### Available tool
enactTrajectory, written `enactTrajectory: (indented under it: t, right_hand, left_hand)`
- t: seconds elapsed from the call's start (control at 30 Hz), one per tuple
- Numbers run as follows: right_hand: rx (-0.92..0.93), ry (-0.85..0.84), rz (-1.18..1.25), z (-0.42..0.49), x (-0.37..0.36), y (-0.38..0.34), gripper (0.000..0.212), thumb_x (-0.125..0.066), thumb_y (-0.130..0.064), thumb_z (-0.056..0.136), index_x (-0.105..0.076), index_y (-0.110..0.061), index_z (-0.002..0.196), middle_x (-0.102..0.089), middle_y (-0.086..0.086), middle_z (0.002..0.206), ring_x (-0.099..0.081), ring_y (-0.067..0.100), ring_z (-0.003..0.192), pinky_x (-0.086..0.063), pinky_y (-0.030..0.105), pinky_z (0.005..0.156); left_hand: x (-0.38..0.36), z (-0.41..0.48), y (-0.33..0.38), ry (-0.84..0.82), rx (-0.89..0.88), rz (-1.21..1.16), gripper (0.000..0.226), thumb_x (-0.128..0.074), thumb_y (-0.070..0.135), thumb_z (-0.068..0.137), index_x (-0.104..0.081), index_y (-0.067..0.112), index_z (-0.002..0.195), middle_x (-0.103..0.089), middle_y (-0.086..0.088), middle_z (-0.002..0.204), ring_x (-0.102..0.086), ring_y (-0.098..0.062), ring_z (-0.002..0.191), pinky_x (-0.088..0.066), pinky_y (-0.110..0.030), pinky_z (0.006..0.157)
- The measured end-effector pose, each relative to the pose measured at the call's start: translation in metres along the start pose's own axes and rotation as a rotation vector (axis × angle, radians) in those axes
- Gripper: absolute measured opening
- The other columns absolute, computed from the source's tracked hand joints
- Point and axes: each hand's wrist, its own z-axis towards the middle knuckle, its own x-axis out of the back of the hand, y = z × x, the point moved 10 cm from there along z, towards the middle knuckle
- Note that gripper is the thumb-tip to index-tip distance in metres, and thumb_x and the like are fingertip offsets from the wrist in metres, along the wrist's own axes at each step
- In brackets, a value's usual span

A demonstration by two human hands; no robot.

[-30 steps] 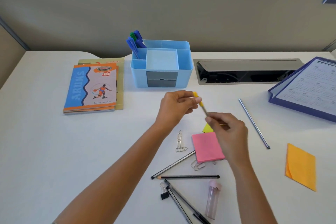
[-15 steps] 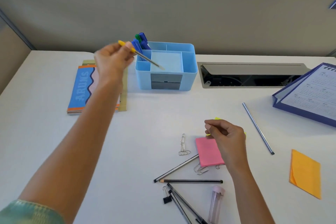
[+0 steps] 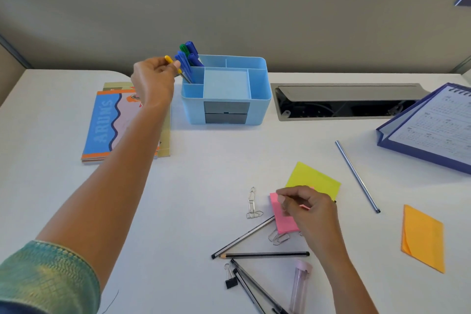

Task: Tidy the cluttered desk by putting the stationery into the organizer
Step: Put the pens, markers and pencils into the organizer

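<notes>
A light blue organizer (image 3: 257, 115) stands at the back of the white desk, with several blue and green pens (image 3: 190, 55) in its back left compartment. My left hand (image 3: 153, 81) is shut on a yellow-capped pen (image 3: 168, 59), whose tip dips into that same compartment. My right hand (image 3: 309, 211) lies on the pink sticky notes (image 3: 284, 223), fingers curled around the pad's upper edge. Yellow sticky notes (image 3: 314, 181) lie just behind it. Two pencils (image 3: 265, 254) and more dark pens (image 3: 254, 285) lie near the front edge.
Paper clips (image 3: 252, 205), a binder clip (image 3: 231, 281) and a clear pink tube (image 3: 300, 285) lie among the pencils. A thin blue pen (image 3: 356, 176) and orange sticky notes (image 3: 423, 237) lie on the right. Notebooks (image 3: 107, 125) lie left; a cable slot (image 3: 344, 107) and blue folder (image 3: 430, 132) are behind.
My left hand took the yellow-capped pen from my right hand, carried it back left and lowered its tip into the pen compartment. My right hand dropped onto the pink sticky notes.
</notes>
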Motion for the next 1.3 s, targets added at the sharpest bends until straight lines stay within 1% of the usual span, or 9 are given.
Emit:
enactTrajectory:
  t: [0.2,0.37,0.53,0.6,0.7,0.87,1.1,1.2,1.3]
  right_hand:
    - [0.094,-0.319,-0.368,-0.053,-0.039,0.006,0.019,-0.069,-0.007,0.079,-0.073,-0.025,0.077,-0.067,-0.012,0.076,-0.062,0.004,0.07,-0.05,0.02,0.07]
    - [0.143,-0.511,-0.717,-0.092,-0.069,0.025,0.02,-0.053,-0.035,0.088,-0.062,-0.032,0.105,-0.054,-0.017,0.104,-0.052,-0.003,0.1,-0.033,0.022,0.087]
    - [0.275,-0.38,-0.828,-0.106,-0.074,0.006,0.035,-0.085,-0.046,0.035,-0.061,-0.041,0.059,-0.052,-0.024,0.059,-0.053,-0.015,0.055,-0.023,0.025,0.069]
    - [0.3,-0.411,-0.796,-0.112,-0.081,0.002,0.029,-0.081,-0.049,0.046,-0.064,-0.04,0.067,-0.054,-0.024,0.069,-0.056,-0.013,0.063,-0.027,0.024,0.065]
    - [0.277,-0.475,-0.718,-0.113,-0.095,0.009,0.026,-0.052,-0.043,0.089,-0.057,-0.032,0.112,-0.049,-0.014,0.111,-0.05,0.002,0.108,-0.039,0.018,0.072]
    - [0.265,-0.49,-0.743,-0.105,-0.112,0.013,0.028,-0.043,-0.03,0.093,-0.05,-0.027,0.12,-0.046,-0.008,0.117,-0.044,0.013,0.113,-0.04,0.025,0.086]
    - [0.114,-0.326,-0.277,-0.064,-0.086,-0.006,0.021,-0.065,-0.013,0.079,-0.072,-0.027,0.093,-0.066,-0.009,0.075,-0.059,0.002,0.066,-0.049,0.015,0.067]
    - [-0.008,-0.264,0.041,-0.032,-0.074,-0.009,0.02,-0.069,-0.003,0.08,-0.073,-0.021,0.085,-0.067,-0.005,0.066,-0.061,0.008,0.062,-0.055,0.027,0.065]
    - [-0.178,-0.17,0.41,-0.003,-0.07,-0.005,0.013,-0.066,0.006,0.082,-0.07,-0.006,0.086,-0.066,0.006,0.071,-0.063,0.015,0.064,-0.057,0.026,0.061]
  left_hand:
    - [-0.008,-0.01,-0.011,-0.047,0.028,0.04,0.027,-0.078,0.03,0.08,-0.073,0.015,0.101,-0.074,0.002,0.088,-0.071,-0.016,0.088,-0.058,-0.038,0.084]
    - [0.008,-0.022,-0.018,-0.025,0.05,-0.018,0.041,-0.078,0.032,0.079,-0.07,0.012,0.114,-0.074,0.002,0.099,-0.07,-0.006,0.089,-0.058,-0.03,0.086]
    - [0.037,-0.066,-0.028,0.03,0.022,0.053,0.043,-0.072,0.037,0.084,-0.066,0.014,0.121,-0.072,0.002,0.109,-0.068,-0.008,0.098,-0.055,-0.03,0.092]
    - [0.046,-0.093,-0.036,0.021,0.018,0.044,0.039,-0.071,0.033,0.085,-0.067,0.014,0.12,-0.072,0.003,0.109,-0.067,-0.001,0.095,-0.054,-0.02,0.088]
    - [0.044,-0.138,-0.052,-0.097,-0.002,0.079,0.024,-0.071,0.026,0.086,-0.07,0.019,0.109,-0.073,0.005,0.1,-0.064,0.011,0.083,-0.046,-0.003,0.076]
    - [0.028,-0.201,-0.076,-0.338,-0.199,0.615,0.038,-0.059,0.038,0.093,-0.059,0.027,0.13,-0.057,0.004,0.137,-0.048,-0.015,0.13,-0.03,-0.029,0.11]
    - [0.006,-0.236,-0.102,-0.573,-0.387,1.004,0.061,-0.018,0.052,0.098,-0.012,0.027,0.153,0.003,0.003,0.162,0.011,-0.017,0.149,0.007,-0.042,0.12]
    - [0.006,-0.244,-0.101,-0.593,-0.4,0.912,0.056,-0.028,0.047,0.1,-0.02,0.028,0.152,0.0,0.004,0.161,0.012,-0.014,0.148,0.007,-0.04,0.12]
    - [0.01,-0.248,-0.092,-0.576,-0.366,0.684,0.04,-0.047,0.032,0.099,-0.051,0.026,0.138,-0.027,0.008,0.155,-0.009,-0.008,0.147,-0.001,-0.036,0.122]
